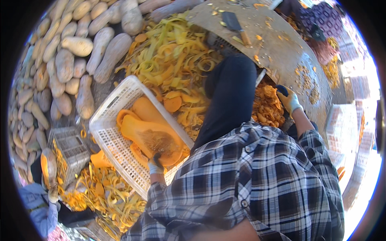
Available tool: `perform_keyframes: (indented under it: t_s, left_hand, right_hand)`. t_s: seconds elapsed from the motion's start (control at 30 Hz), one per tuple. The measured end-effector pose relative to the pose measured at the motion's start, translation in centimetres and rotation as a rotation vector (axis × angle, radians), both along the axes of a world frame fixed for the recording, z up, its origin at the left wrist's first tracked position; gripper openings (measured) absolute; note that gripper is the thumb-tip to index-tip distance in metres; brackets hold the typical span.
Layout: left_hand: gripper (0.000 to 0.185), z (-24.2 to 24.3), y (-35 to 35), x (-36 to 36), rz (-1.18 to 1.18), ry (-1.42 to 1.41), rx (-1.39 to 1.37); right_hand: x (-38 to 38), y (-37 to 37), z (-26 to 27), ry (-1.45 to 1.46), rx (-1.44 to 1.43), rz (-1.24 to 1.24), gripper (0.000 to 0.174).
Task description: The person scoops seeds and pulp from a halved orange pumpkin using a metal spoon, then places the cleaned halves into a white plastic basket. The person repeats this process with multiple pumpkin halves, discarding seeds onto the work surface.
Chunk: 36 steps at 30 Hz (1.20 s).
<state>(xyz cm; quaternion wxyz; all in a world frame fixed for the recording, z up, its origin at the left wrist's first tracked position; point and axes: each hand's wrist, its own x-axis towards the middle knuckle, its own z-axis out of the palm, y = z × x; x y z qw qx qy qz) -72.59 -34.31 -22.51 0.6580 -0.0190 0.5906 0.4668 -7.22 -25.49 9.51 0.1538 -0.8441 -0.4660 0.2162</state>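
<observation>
In the white plastic crate (113, 153), my gloved left hand (156, 165) grips the end of a peeled, halved squash (150, 137). Its cut face is up, with a rough, fibrous hollow. Other peeled orange squash pieces (146, 108) lie under and beside it. At my right side, my gloved right hand (288, 98) is against a heap of orange squash pulp (268, 105), close to the edge of a worn board (280, 45). What its fingers hold, if anything, is hidden.
A cleaver (233, 24) with a wooden handle lies on the board near scattered seeds (307, 79). Peelings (175, 57) cover the ground beyond my leg. Unpeeled squashes (113, 57) fill the left. A person (40, 198) holds a squash at lower left; another (322, 24) is at upper right.
</observation>
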Motion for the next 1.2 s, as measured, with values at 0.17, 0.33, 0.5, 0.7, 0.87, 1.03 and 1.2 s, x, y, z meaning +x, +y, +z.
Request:
perform_keyframes:
  t_s: [0.17, 0.33, 0.5, 0.7, 0.87, 1.03, 1.2]
  left_hand:
    - [0.043, 5.2, 2.4, 1.0, -0.061, -0.227, 0.078]
    - [0.043, 8.6, 4.8, 2.9, 0.114, -0.26, 0.026]
    - [0.048, 9.4, 5.0, 3.7, 0.183, -0.249, 0.092]
    - [0.064, 13.9, 1.5, 2.4, -0.77, 1.354, 0.509]
    - [0.044, 21.4, 4.9, 6.3, 0.116, -0.048, 0.532]
    - [0.024, 28.5, 10.7, 9.9, -0.141, 0.55, 0.638]
    - [0.032, 32.2, 20.2, 15.1, -0.209, 0.356, 0.728]
  right_hand:
    - [1.8, 0.3, -0.5, -0.109, 0.006, 0.021, 0.043]
    - [1.8, 2.5, 0.2, 0.014, -0.012, -0.034, 0.038]
    - [-6.6, 10.0, 7.2, 0.316, 0.333, 0.107, 0.037]
    - [-31.6, 16.9, 8.9, 0.417, 0.139, 0.916, 0.058]
    - [-40.8, 15.5, 9.4, 0.294, -0.29, 1.2, 0.117]
    - [-36.5, 16.1, 10.8, 0.234, -0.165, 1.096, 0.125]
    - [-27.0, 18.2, 12.1, 0.318, 0.128, 0.72, 0.092]
